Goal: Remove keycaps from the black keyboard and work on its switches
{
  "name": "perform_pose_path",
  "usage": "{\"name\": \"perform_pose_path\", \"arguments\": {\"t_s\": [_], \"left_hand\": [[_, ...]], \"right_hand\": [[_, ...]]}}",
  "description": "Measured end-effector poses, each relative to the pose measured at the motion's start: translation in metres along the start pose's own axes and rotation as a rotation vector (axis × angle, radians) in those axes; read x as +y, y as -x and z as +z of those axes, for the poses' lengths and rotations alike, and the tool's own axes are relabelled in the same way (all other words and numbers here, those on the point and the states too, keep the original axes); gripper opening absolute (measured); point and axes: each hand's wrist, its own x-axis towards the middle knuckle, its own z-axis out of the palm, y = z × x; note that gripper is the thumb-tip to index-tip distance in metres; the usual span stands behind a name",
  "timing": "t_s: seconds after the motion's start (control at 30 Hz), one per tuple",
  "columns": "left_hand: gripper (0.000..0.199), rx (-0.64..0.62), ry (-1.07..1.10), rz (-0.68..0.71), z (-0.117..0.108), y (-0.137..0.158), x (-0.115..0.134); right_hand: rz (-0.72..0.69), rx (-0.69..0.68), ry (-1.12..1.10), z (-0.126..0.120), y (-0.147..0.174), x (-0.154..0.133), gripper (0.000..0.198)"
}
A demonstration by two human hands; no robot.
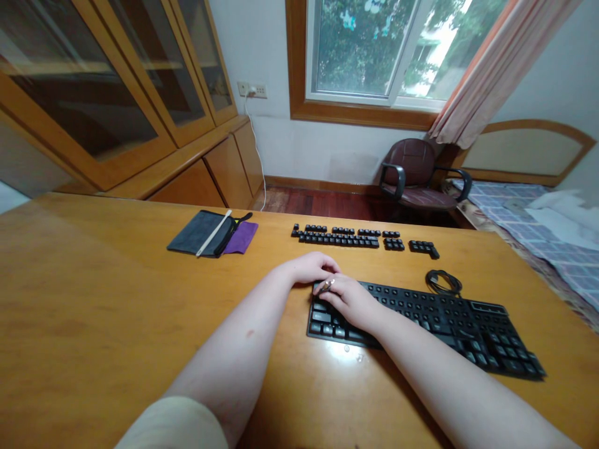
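A black keyboard (435, 327) lies on the wooden desk. Its upper rows show bare key posts, while keycaps sit on the lower left and lower right. My left hand (311, 267) is closed at the far left corner of the keyboard, its fingertips partly hidden. Over the keyboard's left end, my right hand (350, 302) is closed in a pinch. A small shiny metallic piece (326, 285) shows at its fingers; whether it is a tool or a ring I cannot tell. Loose black keycaps (339, 240) stand in grouped rows beyond the keyboard.
A coiled black cable (443, 282) lies behind the keyboard. Toward the left are a grey zip pouch (194, 234), a pale flat stick (214, 233) across it, and a purple cloth (243, 238). Past the desk stand a chair (414, 165), a bed (556, 231) and a glass-door cabinet (163, 131).
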Motion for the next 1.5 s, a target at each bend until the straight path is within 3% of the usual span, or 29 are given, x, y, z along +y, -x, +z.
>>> {"name": "perform_pose_path", "arguments": {"t_s": [0.3, 1.03, 1.3, 1.5], "left_hand": [[0.027, -0.001, -0.031, 0.005, -0.001, 0.001, 0.002], [0.027, -0.004, -0.003, 0.019, -0.001, 0.000, 0.001], [0.027, 0.006, -0.007, 0.024, -0.002, 0.002, 0.004], [0.028, 0.015, -0.002, -0.020, -0.001, 0.001, 0.000]], "right_hand": [[-0.060, -0.056, -0.031, -0.002, -0.001, -0.002, 0.019], [0.046, 0.106, 0.076, 0.001, 0.007, -0.001, 0.020], [-0.045, 0.089, 0.116, 0.003, 0.011, 0.002, 0.022], [0.103, 0.209, 0.033, 0.000, 0.014, -0.003, 0.022]]}}
